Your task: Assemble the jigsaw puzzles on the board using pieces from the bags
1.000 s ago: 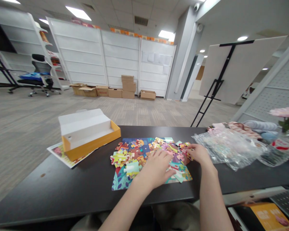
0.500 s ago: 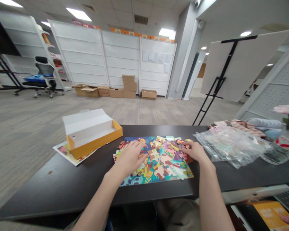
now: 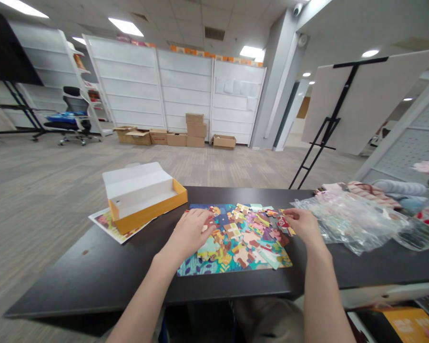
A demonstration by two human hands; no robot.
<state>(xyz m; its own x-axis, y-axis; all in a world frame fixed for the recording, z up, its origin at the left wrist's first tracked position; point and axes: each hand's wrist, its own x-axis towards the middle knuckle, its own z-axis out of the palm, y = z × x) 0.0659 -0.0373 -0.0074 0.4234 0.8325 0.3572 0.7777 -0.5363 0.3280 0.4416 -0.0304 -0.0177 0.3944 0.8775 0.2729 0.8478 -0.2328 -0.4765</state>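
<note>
A colourful puzzle board [image 3: 200, 270] lies on the black table, with many loose jigsaw pieces [image 3: 250, 238] heaped over it. My left hand [image 3: 193, 231] rests palm down over the board's left side, fingers stretched out and thumb apart, touching the pieces there. Whatever lies beneath its palm is hidden. At the board's right edge my right hand [image 3: 302, 224] pinches a puzzle piece [image 3: 283, 224], mostly red with a white pattern, between thumb and fingers. The piece looks slightly raised and tilted, partly overlapping others behind it.
An open yellow box [image 3: 150, 207] with a white inside stands left of the board, on a printed sheet [image 3: 109, 227]. To the right are a crumpled clear plastic bag [image 3: 350, 219] and folded cloths [image 3: 375, 193]. The table [image 3: 75, 281] ends close in front of me.
My right hand has drawn a little outward, and its fingers now pinch a red puzzle piece. My left hand stays over the left pieces. The whole view has shifted slightly.
</note>
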